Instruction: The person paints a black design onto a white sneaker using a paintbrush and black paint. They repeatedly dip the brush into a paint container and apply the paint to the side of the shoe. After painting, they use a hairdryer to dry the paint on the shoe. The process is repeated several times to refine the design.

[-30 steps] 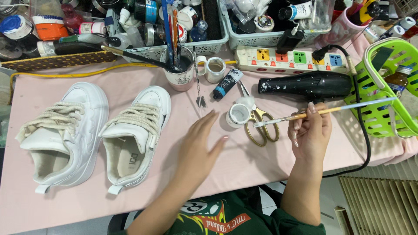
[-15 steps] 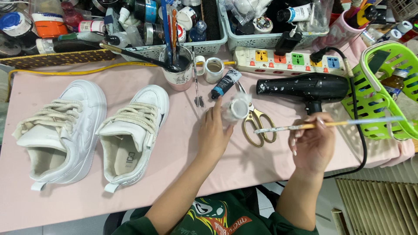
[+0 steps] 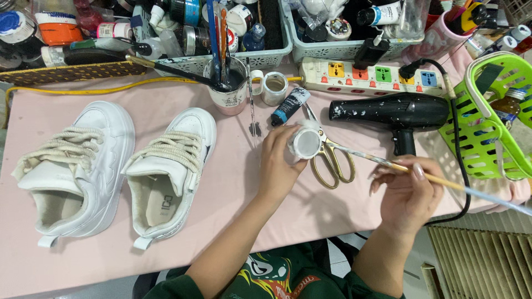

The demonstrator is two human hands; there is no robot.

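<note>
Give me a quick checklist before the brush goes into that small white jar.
1. Small white jar steadied: ok, the left hand grips its side on the pink table.
2. Jar open: cannot tell, its pale top faces the camera.
3. Paintbrush held: ok, the right hand pinches it mid-handle, tip pointing at the jar.
4. Path clear: not ok, the gold scissors lie right beside the jar under the brush.
5. White sneakers out of the way: ok, they sit well left of both hands.
</note>
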